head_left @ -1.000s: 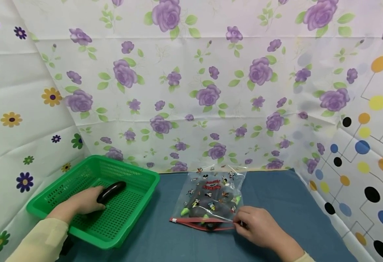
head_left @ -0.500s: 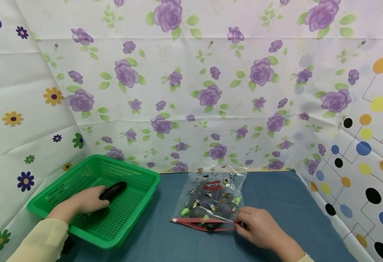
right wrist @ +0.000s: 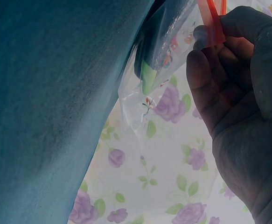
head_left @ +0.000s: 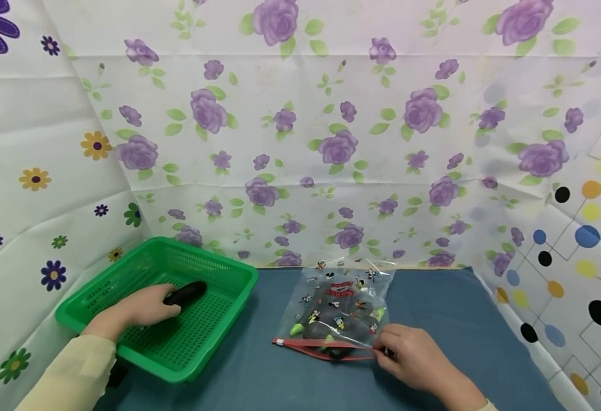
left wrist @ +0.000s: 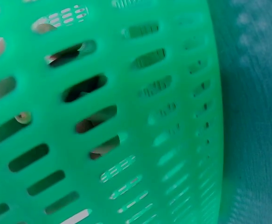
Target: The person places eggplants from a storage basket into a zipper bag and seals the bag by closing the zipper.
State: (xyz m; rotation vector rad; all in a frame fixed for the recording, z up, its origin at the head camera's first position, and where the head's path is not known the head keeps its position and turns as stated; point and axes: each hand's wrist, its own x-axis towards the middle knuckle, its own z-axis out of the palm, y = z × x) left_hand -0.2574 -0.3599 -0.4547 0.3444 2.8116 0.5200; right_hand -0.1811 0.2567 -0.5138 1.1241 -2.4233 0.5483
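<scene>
My left hand (head_left: 148, 305) is inside the green plastic basket (head_left: 249, 277) and grips a dark eggplant (head_left: 189, 292) by its near end. In the left wrist view the slotted basket wall (left wrist: 126, 98) hides most of that hand and the eggplant. At the center of the table lies a clear zip bag (head_left: 343, 285) printed with cartoon figures. Inside it are several dark eggplants with green stem ends. My right hand (head_left: 413, 357) pinches the right end of the bag's red zip strip (right wrist: 213, 28). The bag's mouth gapes toward me, with a white slider (head_left: 279, 342) at its left end.
A blue cloth (head_left: 238, 371) covers the table. Floral sheeting (head_left: 300, 148) stands behind it, with patterned sheets on both sides. A small dark object (head_left: 117, 374) sits partly hidden beside the basket, near my left sleeve.
My left hand has slid slightly forward and right over the eggplant in the basket. The head view has shifted a little. My right hand keeps its pinch on the bag's edge.
</scene>
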